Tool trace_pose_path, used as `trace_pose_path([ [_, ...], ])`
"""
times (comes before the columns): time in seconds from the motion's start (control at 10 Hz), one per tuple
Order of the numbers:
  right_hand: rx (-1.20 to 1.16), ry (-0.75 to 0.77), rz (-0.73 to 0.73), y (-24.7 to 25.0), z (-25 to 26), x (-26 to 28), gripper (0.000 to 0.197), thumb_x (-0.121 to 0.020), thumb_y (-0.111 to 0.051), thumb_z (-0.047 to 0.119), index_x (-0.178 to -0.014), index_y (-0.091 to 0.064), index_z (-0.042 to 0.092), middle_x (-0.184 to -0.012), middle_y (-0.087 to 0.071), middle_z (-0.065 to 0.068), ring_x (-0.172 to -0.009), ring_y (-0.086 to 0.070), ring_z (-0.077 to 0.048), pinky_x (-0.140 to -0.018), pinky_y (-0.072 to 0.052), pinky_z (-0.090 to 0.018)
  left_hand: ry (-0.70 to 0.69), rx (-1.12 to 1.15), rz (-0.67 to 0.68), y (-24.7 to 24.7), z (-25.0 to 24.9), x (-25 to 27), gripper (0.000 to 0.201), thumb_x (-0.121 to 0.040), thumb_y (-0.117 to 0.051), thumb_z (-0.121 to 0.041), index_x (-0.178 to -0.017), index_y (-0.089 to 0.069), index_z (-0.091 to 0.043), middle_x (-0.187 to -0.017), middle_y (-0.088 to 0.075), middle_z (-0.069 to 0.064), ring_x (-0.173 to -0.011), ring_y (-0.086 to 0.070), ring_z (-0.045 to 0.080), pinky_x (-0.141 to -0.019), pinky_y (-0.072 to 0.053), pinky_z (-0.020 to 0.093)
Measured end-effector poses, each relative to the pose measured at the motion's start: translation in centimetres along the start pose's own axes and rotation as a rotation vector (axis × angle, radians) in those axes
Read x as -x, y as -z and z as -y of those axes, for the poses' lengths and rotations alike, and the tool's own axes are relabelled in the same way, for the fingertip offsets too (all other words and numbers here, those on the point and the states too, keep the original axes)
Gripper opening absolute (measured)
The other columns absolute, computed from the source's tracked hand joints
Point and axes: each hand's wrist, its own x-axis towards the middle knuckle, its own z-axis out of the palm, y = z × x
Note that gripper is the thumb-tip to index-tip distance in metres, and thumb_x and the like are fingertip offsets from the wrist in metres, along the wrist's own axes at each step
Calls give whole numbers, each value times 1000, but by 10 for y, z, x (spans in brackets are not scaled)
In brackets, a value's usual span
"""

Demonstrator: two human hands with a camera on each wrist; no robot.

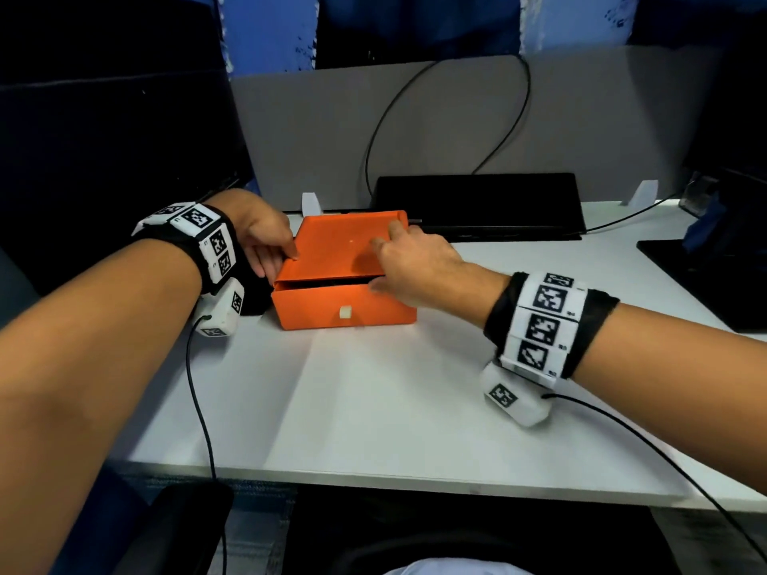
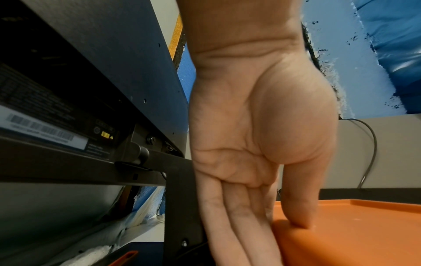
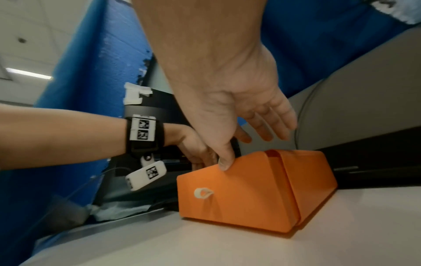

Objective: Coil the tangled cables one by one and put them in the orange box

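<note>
The orange box (image 1: 344,302) stands on the white desk (image 1: 373,408), its lid (image 1: 340,251) lowered to a thin dark slit above the front wall. A white latch (image 1: 345,312) sits on that wall. My left hand (image 1: 274,251) is at the box's left side, thumb (image 2: 300,216) pressing on the lid and straight fingers (image 2: 239,225) lying down the side wall. My right hand (image 1: 390,263) hovers over the lid's right part with fingers spread, and its thumb (image 3: 224,162) touches the lid's front edge. No loose cable shows; the box's inside is hidden.
A black flat stand (image 1: 477,205) lies just behind the box, with a black cable (image 1: 514,114) looping up the grey partition (image 1: 290,130). A dark monitor (image 1: 103,139) stands at the left, and a black slab (image 1: 705,280) at the right. Wrist-camera leads hang over the desk's front edge (image 1: 373,483).
</note>
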Motion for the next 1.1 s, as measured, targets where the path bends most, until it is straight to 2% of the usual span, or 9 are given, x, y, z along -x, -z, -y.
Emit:
trace_pose_path([
  [0.1,5,-49,49,-5,-1,-18,54,-103,-53,53,-138,-58,11,-134,-53,-14,-108,-64,-35,-74,-47,-42,-6,-6,-26,-1,0,-2,33,-110,-45,-19,-111,-64,7,-88,-78,17,-76,-76,26,-67,-62,34],
  [0.2,-33,-46,39,-8,-4,-22,52,-102,-57,50,-135,-60,10,-133,-53,-14,-104,-65,-34,-75,-51,-42,-13,-23,-43,-2,1,0,36,-110,-45,-23,-119,-63,7,-91,-78,16,-81,-77,28,-67,-62,38],
  [0.3,-110,-109,127,-7,-18,-20,50,-96,-69,45,-131,-60,11,-124,-57,-10,-106,-64,-33,-79,-52,-40,-38,-16,21,1,1,15,48,-99,-61,-48,-119,-66,-5,-109,-76,12,-90,-78,30,-75,-63,47],
  [0.4,-218,-114,223,-12,-31,-21,29,-94,-70,45,-106,-64,19,-108,-63,-4,-97,-64,-26,-75,-51,-34,-46,-95,125,-4,-6,29,58,-84,-80,-47,-125,-60,-11,-116,-72,7,-94,-77,28,-77,-63,46],
  [0.5,-277,-128,217,-12,-31,-19,28,-94,-71,43,-106,-61,19,-105,-61,-4,-95,-62,-24,-80,-54,-35,-1,-220,117,-14,-11,20,71,-83,-85,-22,-141,-46,-7,-112,-75,13,-94,-77,28,-73,-64,38],
  [0.7,-326,-162,165,-14,-28,-16,43,-96,-71,40,-126,-62,10,-102,-54,-3,-92,-57,-22,-79,-51,-33,23,-274,75,-18,-15,9,79,-88,-79,-9,-150,-32,3,-107,-75,24,-88,-78,32,-66,-63,33],
  [0.9,-349,-141,174,-14,-34,-16,40,-95,-72,40,-119,-64,10,-102,-60,-4,-93,-62,-24,-82,-55,-35,99,-409,58,-20,-27,25,78,-84,-82,-26,-146,-41,-1,-114,-73,18,-87,-78,33,-80,-63,49],
  [1.0,-381,-105,185,-10,-45,-8,28,-96,-67,46,-99,-63,18,-100,-69,-3,-90,-67,-21,-80,-57,-36,108,-509,8,-14,-46,34,110,-65,-94,-45,-153,-36,-13,-134,-62,14,-82,-75,34,-77,-62,48],
  [1.1,-363,-88,167,10,-63,8,38,-100,-58,53,-104,-63,16,-102,-68,3,-95,-67,-20,-79,-54,-33,-80,-526,-215,-11,-76,50,92,-65,-88,-62,-138,-57,-15,-127,-66,7,-91,-69,33,-90,-58,47],
])
